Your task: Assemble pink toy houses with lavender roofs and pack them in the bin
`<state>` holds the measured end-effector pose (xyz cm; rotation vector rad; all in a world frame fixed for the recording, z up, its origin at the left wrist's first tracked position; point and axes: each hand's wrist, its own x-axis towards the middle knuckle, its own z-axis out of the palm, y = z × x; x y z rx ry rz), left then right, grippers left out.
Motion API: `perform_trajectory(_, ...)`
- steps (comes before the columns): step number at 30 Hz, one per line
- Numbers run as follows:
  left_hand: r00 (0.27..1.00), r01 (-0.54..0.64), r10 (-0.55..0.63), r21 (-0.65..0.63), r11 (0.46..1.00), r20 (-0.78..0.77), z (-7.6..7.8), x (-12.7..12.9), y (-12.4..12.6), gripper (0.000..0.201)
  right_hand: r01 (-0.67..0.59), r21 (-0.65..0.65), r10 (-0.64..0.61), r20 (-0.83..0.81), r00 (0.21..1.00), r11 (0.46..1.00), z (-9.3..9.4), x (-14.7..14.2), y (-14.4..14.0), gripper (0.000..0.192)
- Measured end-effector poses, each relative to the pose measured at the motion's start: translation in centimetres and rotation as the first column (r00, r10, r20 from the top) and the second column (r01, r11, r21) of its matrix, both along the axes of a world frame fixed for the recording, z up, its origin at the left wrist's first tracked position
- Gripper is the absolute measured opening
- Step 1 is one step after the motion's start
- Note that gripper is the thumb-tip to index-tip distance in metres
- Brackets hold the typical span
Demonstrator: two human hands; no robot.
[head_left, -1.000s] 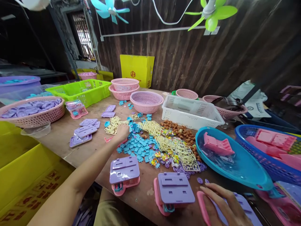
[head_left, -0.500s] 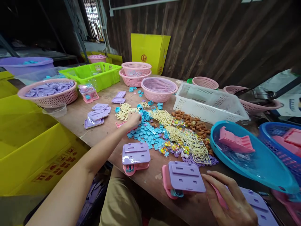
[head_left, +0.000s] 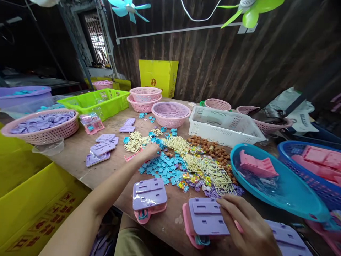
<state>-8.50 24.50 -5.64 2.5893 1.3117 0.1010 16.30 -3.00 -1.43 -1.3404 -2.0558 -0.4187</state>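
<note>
My left hand (head_left: 152, 151) is down at a heap of small light-blue plastic pieces (head_left: 162, 167). Its fingers are curled and partly hidden; what they hold cannot be made out. My right hand (head_left: 250, 224) has its fingers stretched out, tips touching the right edge of a purple slotted panel (head_left: 206, 217) on a pink toy base (head_left: 188, 227). Pink plastic (head_left: 239, 226) shows beneath that hand. To the left stands a similar purple-topped toy (head_left: 149, 195) with a pink base. Another purple panel (head_left: 286, 238) lies at the lower right, partly covered by my right hand.
Cream frames (head_left: 209, 169), brown pieces (head_left: 210, 147) and coloured bags (head_left: 195, 170) lie mid-table. A white basket (head_left: 223, 133), blue tray (head_left: 295, 192), green crate (head_left: 106, 108) and pink baskets (head_left: 144, 103) surround them. Purple panels (head_left: 102, 147) are stacked left.
The view has tilted upward, bringing two fans into sight. My right hand has moved left onto the purple panel's edge. My left hand stays at the blue pieces.
</note>
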Motion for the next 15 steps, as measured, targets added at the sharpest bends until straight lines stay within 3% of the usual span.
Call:
perform_trajectory(3,1.0,0.023,-0.022,-0.062,0.998,0.016,-0.5,0.4,0.2,0.013,-0.04,-0.275,0.055,0.046,0.997,0.96,1.5,-1.2,4.7,0.021)
perform_trajectory(6,0.996,0.016,-0.006,-0.106,0.994,0.094,-0.8,0.5,-0.1,0.011,0.091,-0.589,0.03,0.192,0.981,0.803,1.9,-3.3,11.1,0.021)
perform_trajectory(10,0.948,-0.051,0.101,-0.168,0.984,0.3,-0.5,-0.1,-1.0,0.004,0.142,-0.652,0.037,0.253,0.967,0.745,0.4,-7.0,19.0,0.015)
perform_trajectory(15,0.765,-0.092,0.312,-0.384,0.919,0.563,0.5,-2.7,-2.2,0.011,0.194,-0.677,-0.013,0.263,0.965,0.71,-2.2,-11.2,24.7,0.031)
